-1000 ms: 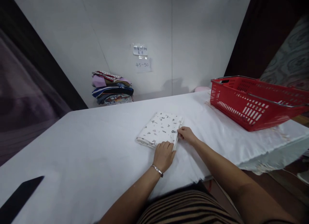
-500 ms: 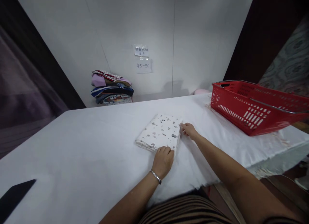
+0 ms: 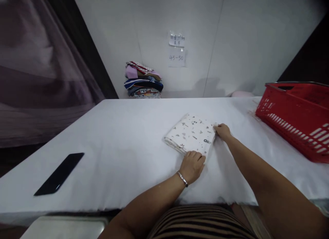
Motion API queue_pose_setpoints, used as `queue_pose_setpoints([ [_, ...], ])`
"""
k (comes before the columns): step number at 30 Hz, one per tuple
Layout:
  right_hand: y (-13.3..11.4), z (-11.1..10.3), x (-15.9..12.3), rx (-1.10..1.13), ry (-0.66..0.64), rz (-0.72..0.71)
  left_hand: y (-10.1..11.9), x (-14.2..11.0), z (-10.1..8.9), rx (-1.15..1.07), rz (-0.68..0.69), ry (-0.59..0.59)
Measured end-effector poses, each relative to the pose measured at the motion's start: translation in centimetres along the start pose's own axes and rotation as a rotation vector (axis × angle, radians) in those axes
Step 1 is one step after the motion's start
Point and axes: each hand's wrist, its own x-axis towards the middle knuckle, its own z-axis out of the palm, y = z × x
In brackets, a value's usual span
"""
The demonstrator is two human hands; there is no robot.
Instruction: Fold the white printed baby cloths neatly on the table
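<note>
A folded white cloth (image 3: 191, 132) printed with small leaves, palm trees and other dark motifs lies on the white-covered table (image 3: 123, 136). My left hand (image 3: 192, 166), with a silver bracelet on the wrist, grips the cloth's near edge with curled fingers. At the right-hand corner my right hand (image 3: 222, 131) pinches the fabric between thumb and fingers. Layers of the fold show along the cloth's left near edge. The fingertips of my left hand are partly hidden.
A red plastic basket (image 3: 290, 119) stands at the right. Folded fabrics (image 3: 144, 79) are stacked against the back wall. A flat black phone-like slab (image 3: 60, 174) lies at the left. Two paper signs (image 3: 177, 57) hang on the wall. A purple curtain (image 3: 38, 71) hangs at the left.
The view has swung left, so everything sits further right and the whole black slab shows. Both hands keep hold of the cloth, which looks much the same.
</note>
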Motion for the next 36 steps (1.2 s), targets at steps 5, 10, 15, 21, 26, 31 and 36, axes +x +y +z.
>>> queue_pose_setpoints([
  [5, -2.2, -0.2, -3.7, -0.060, 0.116, -0.361, -0.1, -0.6, 0.2, -0.081, -0.005, 0.047],
  [10, -2.7, 3.0, -10.3, -0.217, -0.155, -0.820, 0.1, -1.1, -0.5, -0.153, -0.011, 0.068],
  [15, -1.6, 4.2, -12.0, -0.381, -0.190, -0.848, -2.7, -2.5, -2.0, -0.255, -0.112, 0.188],
  [21, -3.4, 2.3, -13.1, -0.286, -0.305, -0.761, -9.7, -3.9, -3.1, -0.243, -0.740, 0.352],
  [26, -3.0, 1.2, -16.6, -0.245, -0.380, -0.930, -11.4, -3.1, -2.7, -0.270, -0.754, 0.276],
  [31, -0.3, 1.8, -17.0, -0.321, -0.238, -1.194, -11.9, -1.8, -2.2, -0.349, -0.811, 0.248],
  [36, 1.0, 2.4, -16.5, -0.339, -0.156, -1.320, -14.2, -1.5, -1.7, -0.583, -0.834, 0.359],
])
